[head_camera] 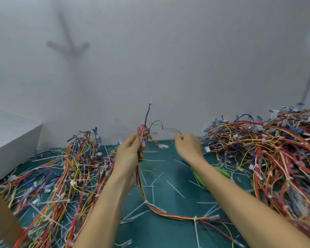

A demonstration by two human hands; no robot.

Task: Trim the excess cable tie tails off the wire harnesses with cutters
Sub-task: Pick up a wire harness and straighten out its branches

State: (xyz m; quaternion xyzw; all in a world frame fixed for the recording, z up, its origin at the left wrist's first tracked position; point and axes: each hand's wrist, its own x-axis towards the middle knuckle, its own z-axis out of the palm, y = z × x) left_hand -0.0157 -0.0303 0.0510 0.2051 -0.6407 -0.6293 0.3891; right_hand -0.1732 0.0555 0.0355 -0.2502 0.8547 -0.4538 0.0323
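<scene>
1. Across the lower half of the frame, a green surface (170, 176) is strewn with white cut tie tails (175, 189), with a grey wall (150, 59) rising behind it.
2. At lower left, a heap of multicoloured harnesses (61, 176) covers the surface; a larger heap (268, 149) fills the right side, reaching the frame edge.
3. At the left edge sits a white box (13, 145), and a brown blurred shape (2, 219) crosses the bottom left corner.
4. Green cutter handles (200, 179) lie on the surface, partly hidden under the right forearm.
5. Near centre, the left hand (131, 151) is raised, its fingers closed around one wire harness (141, 138).
6. Just right of centre, the right hand (188, 145) is lifted with the back toward the camera and fingers curled; a thin dark wire arcs to it, but whether it is pinched I cannot tell, owing to blur.
7. From the left hand the held harness, mostly red, orange and yellow, hangs down to the surface and curves toward lower right, bound by white ties with untrimmed tails (195, 228).
</scene>
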